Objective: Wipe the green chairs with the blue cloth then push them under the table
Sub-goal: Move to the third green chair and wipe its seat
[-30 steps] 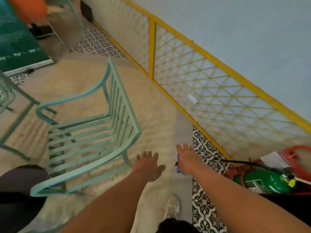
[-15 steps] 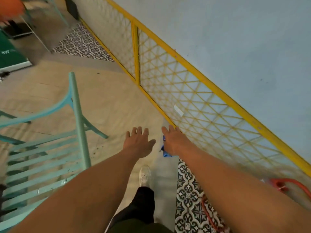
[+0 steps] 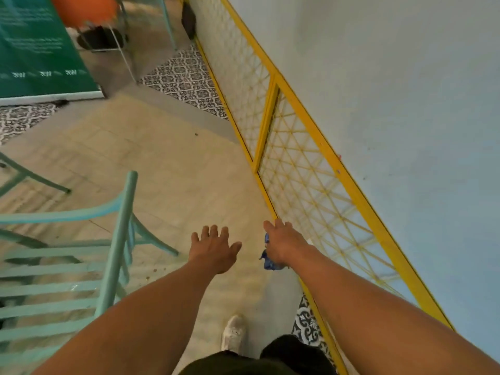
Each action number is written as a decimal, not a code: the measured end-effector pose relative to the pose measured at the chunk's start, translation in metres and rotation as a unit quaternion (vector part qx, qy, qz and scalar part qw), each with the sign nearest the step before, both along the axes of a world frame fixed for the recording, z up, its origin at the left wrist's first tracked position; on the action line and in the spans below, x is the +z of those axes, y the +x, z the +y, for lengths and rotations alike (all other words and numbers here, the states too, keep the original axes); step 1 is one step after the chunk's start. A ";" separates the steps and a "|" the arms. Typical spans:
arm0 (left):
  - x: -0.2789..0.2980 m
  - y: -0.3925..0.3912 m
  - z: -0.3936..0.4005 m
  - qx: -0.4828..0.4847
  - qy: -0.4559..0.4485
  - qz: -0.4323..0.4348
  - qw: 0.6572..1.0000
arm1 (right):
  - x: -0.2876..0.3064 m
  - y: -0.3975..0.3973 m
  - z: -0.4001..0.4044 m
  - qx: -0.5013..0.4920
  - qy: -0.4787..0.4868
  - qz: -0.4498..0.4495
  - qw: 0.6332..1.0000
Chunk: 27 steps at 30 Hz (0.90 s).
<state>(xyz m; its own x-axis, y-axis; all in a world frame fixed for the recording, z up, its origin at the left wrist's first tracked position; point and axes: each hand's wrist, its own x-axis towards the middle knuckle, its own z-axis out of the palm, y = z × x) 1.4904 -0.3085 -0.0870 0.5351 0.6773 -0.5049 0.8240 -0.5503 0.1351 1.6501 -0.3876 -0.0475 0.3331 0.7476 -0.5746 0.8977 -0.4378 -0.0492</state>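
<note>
A green slatted metal chair [image 3: 81, 266] stands at the lower left, its backrest post rising near the middle left. My left hand [image 3: 212, 249] hovers palm down over the floor, fingers spread and holding nothing, a little right of the chair. My right hand [image 3: 284, 246] is stretched out beside it, close to the yellow fence, with the blue cloth [image 3: 269, 262] bunched under its palm. Only a small part of the cloth shows. No table is in view.
A yellow lattice fence [image 3: 311, 169] runs diagonally along the pale blue wall on the right. A green banner [image 3: 40, 50] and an orange chair [image 3: 86, 9] stand at the top left. Legs of another green chair [image 3: 27, 174] show at the left edge. My white shoe [image 3: 234, 334] is below.
The view has swung away from the chair and the fire extinguisher, toward the fence and further along the floor. Both hands stay outstretched, the right still holding the cloth.
</note>
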 end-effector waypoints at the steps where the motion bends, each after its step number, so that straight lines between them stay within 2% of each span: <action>1: 0.004 0.006 0.014 0.011 0.005 0.002 1.000 | 0.002 0.008 0.018 0.011 0.004 0.000 1.000; 8: 0.006 0.052 0.119 0.097 0.023 0.003 0.995 | -0.002 0.071 0.152 0.091 0.034 0.007 0.995; 14: -0.004 0.088 0.207 0.192 0.012 0.026 0.981 | -0.019 0.116 0.284 0.178 0.010 0.011 0.984; 20: 0.018 0.101 0.301 0.329 0.024 0.017 0.944 | -0.001 0.114 0.416 0.299 0.018 0.036 0.954; 27: 0.022 0.054 0.374 0.492 0.027 -0.001 0.870 | 0.013 0.032 0.533 0.454 0.008 0.024 0.891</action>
<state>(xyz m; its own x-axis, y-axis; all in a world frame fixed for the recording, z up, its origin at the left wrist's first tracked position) 1.5441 0.0655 -0.0654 -0.3165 0.8310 -0.4574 0.8994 0.4162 0.1336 1.6818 0.1456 -0.0341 -0.4376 0.7047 -0.5585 0.8783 0.4681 -0.0974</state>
